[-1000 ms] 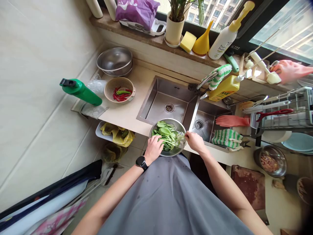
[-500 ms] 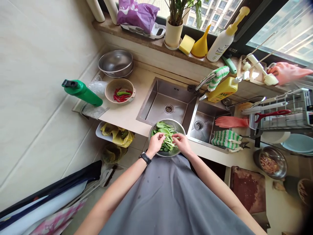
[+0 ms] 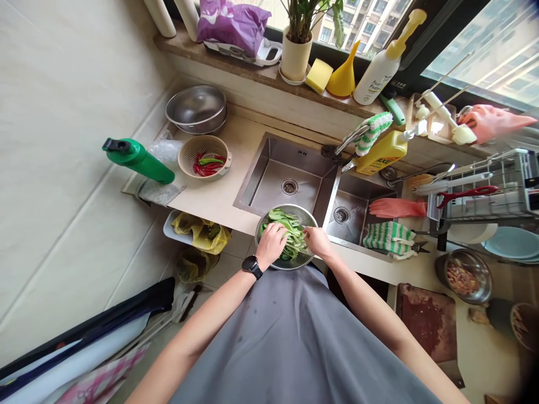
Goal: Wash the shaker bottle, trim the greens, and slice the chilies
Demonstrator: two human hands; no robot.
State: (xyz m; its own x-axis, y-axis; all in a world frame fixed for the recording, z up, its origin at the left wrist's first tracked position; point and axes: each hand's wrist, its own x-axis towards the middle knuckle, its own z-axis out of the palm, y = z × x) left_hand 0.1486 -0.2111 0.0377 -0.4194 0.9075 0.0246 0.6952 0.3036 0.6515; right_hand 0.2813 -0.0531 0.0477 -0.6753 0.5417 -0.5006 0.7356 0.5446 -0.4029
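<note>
The left hand [image 3: 272, 244] is clenching down over the leafy greens [image 3: 292, 235], and the right hand [image 3: 318, 242] is grasping the stems from the other side, fingers curled in. A black smartwatch [image 3: 252, 267] is sitting on the left wrist. The greens are lying inside a stainless steel colander [image 3: 304, 214], which is perched at the front edge of the left sink basin [image 3: 286, 174], its near rim just beyond the grey apron [image 3: 290, 336]. Room is opening behind it, where the basin slopes down to a drain [image 3: 289, 187]. To the right, a steel divider is separating the right sink basin [image 3: 349, 216], and a striped green-and-white cloth [image 3: 389, 238] and a pink rubber glove [image 3: 398, 207] are lying along its far side. A faucet [image 3: 351, 140] is rising behind the sinks, beside a yellow detergent bottle [image 3: 381, 152] whose label is too slanted to read with confidence. On the windowsill, a white bottle [image 3: 374, 81] is showing what looks like the word "Fresh". Left of the sink, red and green chilies [image 3: 208, 164] are resting in a round basket [image 3: 185, 160].
</note>
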